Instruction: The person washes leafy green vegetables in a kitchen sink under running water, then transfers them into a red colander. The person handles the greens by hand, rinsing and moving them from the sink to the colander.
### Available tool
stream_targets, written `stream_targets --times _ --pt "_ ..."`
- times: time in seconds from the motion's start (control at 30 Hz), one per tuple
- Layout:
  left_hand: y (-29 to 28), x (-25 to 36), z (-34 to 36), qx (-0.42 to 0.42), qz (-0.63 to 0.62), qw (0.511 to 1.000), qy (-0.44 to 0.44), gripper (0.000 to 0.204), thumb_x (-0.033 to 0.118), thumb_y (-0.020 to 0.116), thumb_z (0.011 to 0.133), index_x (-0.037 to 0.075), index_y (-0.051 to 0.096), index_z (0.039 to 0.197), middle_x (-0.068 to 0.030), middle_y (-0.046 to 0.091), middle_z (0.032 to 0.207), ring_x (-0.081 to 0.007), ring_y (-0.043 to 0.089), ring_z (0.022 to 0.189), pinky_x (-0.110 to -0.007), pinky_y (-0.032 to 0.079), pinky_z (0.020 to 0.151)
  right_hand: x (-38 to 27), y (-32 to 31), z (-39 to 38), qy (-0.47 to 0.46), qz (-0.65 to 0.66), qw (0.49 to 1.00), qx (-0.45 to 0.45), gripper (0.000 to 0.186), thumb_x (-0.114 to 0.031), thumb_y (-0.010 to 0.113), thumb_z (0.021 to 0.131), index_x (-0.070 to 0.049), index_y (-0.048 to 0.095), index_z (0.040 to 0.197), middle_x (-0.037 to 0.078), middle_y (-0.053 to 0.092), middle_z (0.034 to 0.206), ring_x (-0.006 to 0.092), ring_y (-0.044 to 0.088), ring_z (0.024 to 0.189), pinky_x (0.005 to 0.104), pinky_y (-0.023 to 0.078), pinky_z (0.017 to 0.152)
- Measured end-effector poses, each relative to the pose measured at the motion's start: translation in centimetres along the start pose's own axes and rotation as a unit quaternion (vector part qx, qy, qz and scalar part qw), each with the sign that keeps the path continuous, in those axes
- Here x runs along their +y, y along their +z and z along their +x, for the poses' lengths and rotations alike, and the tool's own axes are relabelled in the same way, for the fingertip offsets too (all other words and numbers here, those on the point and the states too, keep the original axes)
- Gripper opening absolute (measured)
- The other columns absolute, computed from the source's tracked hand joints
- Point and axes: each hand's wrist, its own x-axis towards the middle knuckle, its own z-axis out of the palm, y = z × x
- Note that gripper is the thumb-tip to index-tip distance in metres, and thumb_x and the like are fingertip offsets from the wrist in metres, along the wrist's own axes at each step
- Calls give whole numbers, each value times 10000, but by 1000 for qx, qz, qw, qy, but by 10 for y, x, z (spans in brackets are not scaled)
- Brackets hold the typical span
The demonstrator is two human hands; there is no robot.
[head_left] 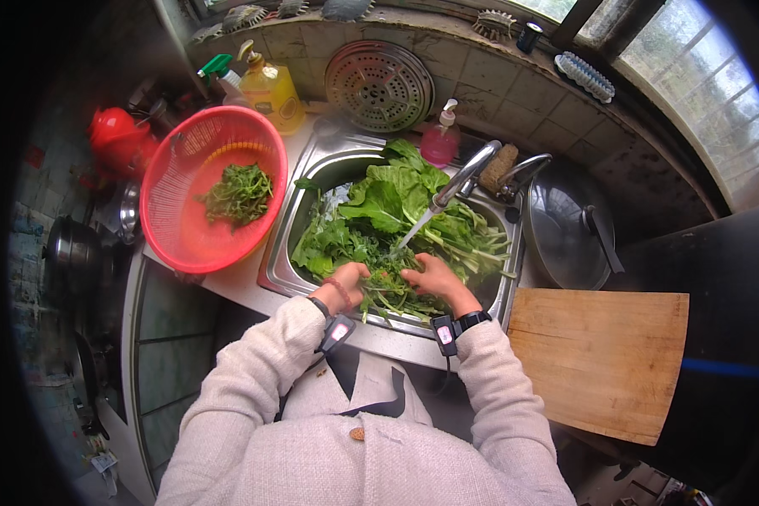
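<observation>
Leafy greens point(388, 198) fill the steel sink point(276, 270), with broad leaves at the back and finer, feathery ones near the front. My left hand point(347, 285) is at the front of the heap, fingers curled round some of the feathery greens point(382, 274). Across from it, my right hand point(430, 277) grips the same greens between thumb and fingers. Water runs from the faucet point(464, 175) onto the leaves just beyond my hands. Some fingertips are hidden among the foliage.
On the left stands a red plastic colander point(213, 244) with a small pile of greens point(239, 196). A wooden cutting board point(599, 358) lies at the right, below a glass pot lid point(567, 223). Behind the sink are a pink soap bottle point(439, 145), a yellow pump bottle point(272, 97) and a steel steamer plate point(379, 86).
</observation>
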Motion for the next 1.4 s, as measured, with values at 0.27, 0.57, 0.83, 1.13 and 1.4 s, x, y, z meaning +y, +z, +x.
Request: stream_targets --times 0.27,0.57,0.83,1.13,1.4 --pt "27 2 -35 -188 -33 982 -19 274 208 577 835 86 570 1081 -88 614 1024 -241 578 952 -403 451 901 -30 18 -12 -185 -96 978 -2 609 -252 730 774 1 502 1280 210 623 1111 282 618 1021 354 486 845" --pt "32 23 -20 -72 -39 997 15 227 160 517 818 13 626 952 -140 658 959 -304 615 893 -462 481 889 -23 -6 -22 -165 126 977 42 325 -94 550 908 -33 562 1227 59 631 1120 178 583 1058 308 455 928" --pt "13 16 1 93 5 995 26 196 175 537 788 31 617 894 -127 650 891 -281 604 818 -439 492 824 17 16 1 -109 29 986 120 363 -163 582 890 -11 554 1218 137 641 1120 240 611 1042 328 471 904" --pt "16 14 -16 15 31 999 -14 225 159 539 828 25 573 1005 -156 636 998 -283 615 852 -421 492 829 -3 62 23 -155 -184 961 138 397 -140 634 781 -16 572 1153 223 630 960 411 583 948 449 471 831" --pt "38 32 -69 -139 -31 990 -8 358 335 628 858 57 599 1081 -106 634 1065 -231 616 966 -415 475 904 -54 67 -43 -368 -228 876 213 318 1 562 739 -45 593 1053 150 532 926 367 550 860 452 443 763"
